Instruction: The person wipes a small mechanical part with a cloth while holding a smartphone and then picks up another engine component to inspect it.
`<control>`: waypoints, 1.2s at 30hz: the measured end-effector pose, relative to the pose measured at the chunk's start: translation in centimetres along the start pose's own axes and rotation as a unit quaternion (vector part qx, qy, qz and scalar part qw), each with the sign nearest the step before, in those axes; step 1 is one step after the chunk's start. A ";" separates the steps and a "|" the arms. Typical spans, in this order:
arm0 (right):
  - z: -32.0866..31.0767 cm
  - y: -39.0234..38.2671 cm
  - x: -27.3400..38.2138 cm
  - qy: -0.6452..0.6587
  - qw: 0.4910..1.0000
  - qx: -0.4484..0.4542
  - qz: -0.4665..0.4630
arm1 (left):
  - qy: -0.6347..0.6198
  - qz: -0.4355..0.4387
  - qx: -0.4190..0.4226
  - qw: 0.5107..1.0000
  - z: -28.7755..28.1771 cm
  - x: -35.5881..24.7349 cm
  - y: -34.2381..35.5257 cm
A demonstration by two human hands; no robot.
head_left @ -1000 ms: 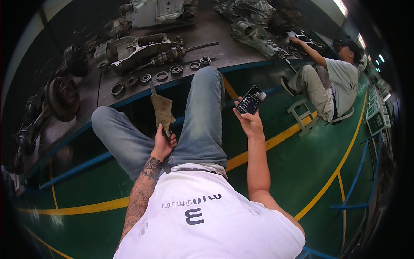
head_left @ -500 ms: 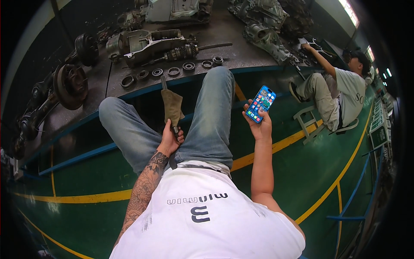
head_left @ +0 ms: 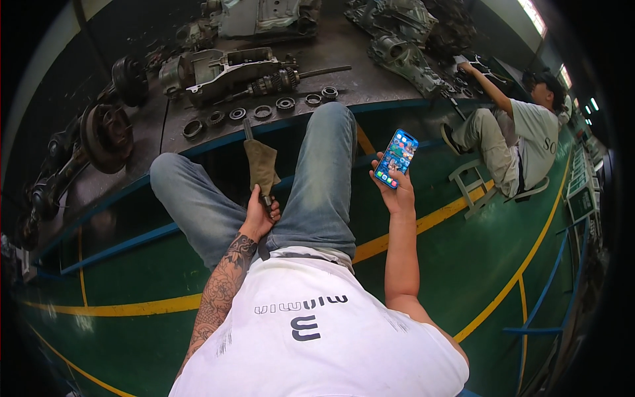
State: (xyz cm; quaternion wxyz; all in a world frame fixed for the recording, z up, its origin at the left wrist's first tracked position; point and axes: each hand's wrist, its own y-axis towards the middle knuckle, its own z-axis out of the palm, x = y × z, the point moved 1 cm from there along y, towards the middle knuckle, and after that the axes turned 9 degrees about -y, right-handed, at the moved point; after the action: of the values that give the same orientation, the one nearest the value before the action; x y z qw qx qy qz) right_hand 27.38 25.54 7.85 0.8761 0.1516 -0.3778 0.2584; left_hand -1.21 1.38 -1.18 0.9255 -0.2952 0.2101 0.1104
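Observation:
My left hand (head_left: 260, 213) is closed round the lower end of a slim metal shaft (head_left: 248, 129), held upright between my knees. A tan piece of cloth or abrasive sheet (head_left: 261, 162) wraps the middle of the shaft, whose bare tip points at the bench. In my right hand (head_left: 399, 195) is a smartphone (head_left: 395, 157), tilted, with its lit screen of colourful app icons facing up. The thumb rests on the lower part of the screen. A row of several metal rings and gears (head_left: 262, 111) lies along the bench edge beyond my knees.
The metal bench (head_left: 178, 140) carries an open gearbox housing (head_left: 228, 69), a gear shaft (head_left: 278, 81) and more castings (head_left: 400, 56). An axle with brake drums (head_left: 106, 135) lies at left. At right a co-worker (head_left: 529, 126) sits on a low stool, reaching onto the bench.
The icons on the phone screen have shifted to a different arrangement. The view has moved slightly; my left hand keeps its grip on the wrapped shaft.

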 end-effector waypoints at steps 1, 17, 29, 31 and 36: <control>0.0 0.0 0.0 0.000 1.000 -0.001 0.000 | 0.000 -0.001 0.000 1.000 0.0 0.0 0.0; 0.4 -0.2 -0.5 -0.059 0.994 0.073 -0.050 | 0.008 0.002 -0.001 1.000 -0.2 0.0 0.1; 0.7 -0.2 0.2 0.032 0.999 0.041 0.001 | 0.000 0.001 0.002 1.000 -0.3 0.0 0.2; 0.6 -0.1 0.1 0.044 0.998 0.048 0.003 | 0.003 0.001 0.001 1.000 -0.3 0.1 0.2; 0.8 -0.2 0.2 0.053 0.997 0.057 0.012 | 0.003 -0.001 0.002 1.000 -0.3 0.0 0.1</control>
State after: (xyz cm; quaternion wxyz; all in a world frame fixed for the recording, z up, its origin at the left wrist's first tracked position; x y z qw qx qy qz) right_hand 27.16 25.09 8.50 0.8814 0.1829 -0.3176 0.2981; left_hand -1.31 1.29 -1.40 0.9254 -0.2940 0.2130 0.1086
